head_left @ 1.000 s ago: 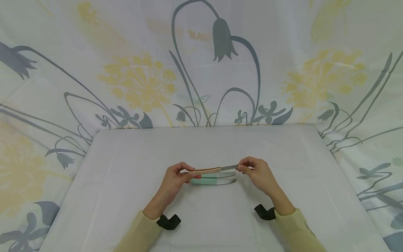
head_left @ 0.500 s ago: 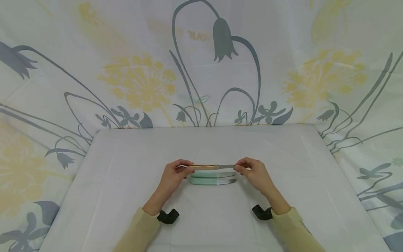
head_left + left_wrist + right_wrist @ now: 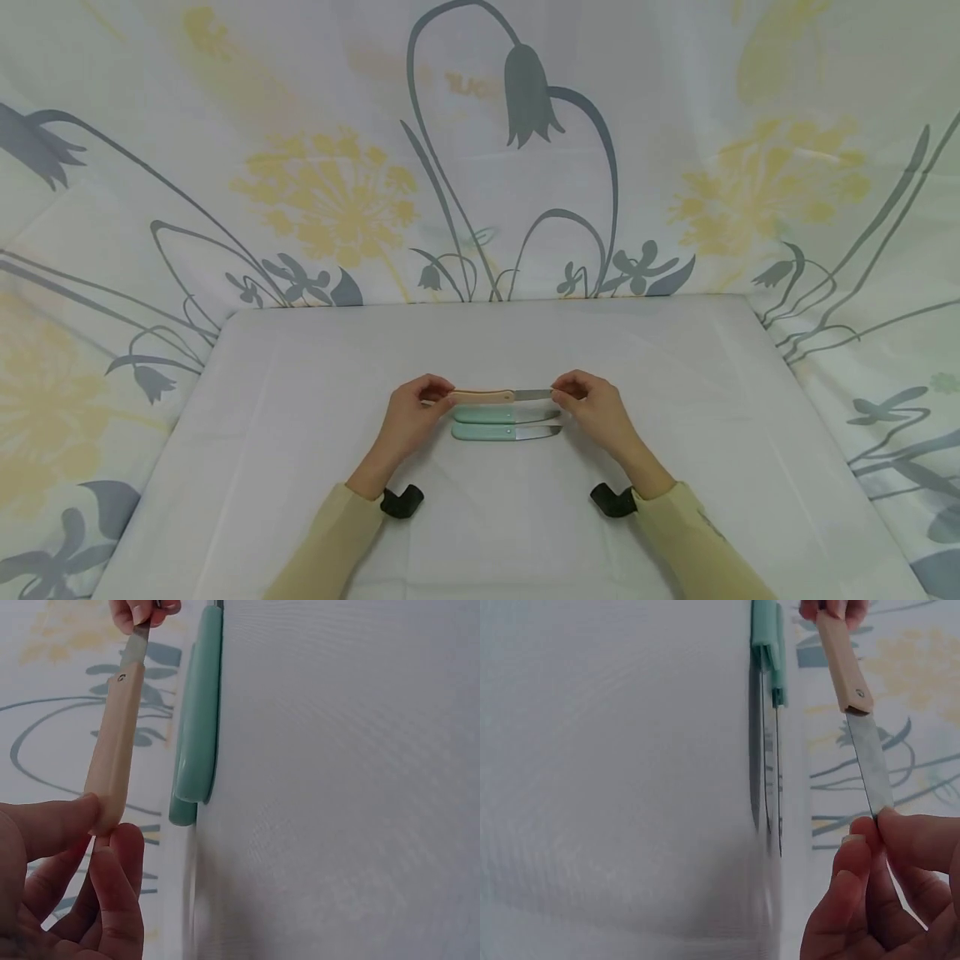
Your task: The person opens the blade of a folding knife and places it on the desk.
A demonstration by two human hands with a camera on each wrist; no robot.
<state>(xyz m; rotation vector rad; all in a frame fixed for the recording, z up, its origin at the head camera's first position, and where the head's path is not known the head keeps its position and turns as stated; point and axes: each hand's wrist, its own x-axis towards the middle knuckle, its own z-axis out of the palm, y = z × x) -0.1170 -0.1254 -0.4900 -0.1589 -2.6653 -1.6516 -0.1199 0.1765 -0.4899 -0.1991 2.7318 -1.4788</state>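
Between both hands is a knife with a beige handle, its blade pointing right. My left hand pinches the handle's end between thumb and fingers; the left wrist view shows this grip on the beige handle. At the other end, my right hand pinches the tip of the blade. Two knives with mint-green handles lie on the table just nearer to me, one mint-green knife in front of the other mint-green knife. Their blades also point right, roughly parallel to the beige one.
A white cloth covers the table. Behind it rises a hanging fabric printed with grey and yellow flowers, which also runs along both sides. Black wrist straps stick out inward from the sleeves.
The beige-handled knife has moved slightly left and away from me, levelling out behind the green knives. Both hands have gone along with it, still pinching its ends.
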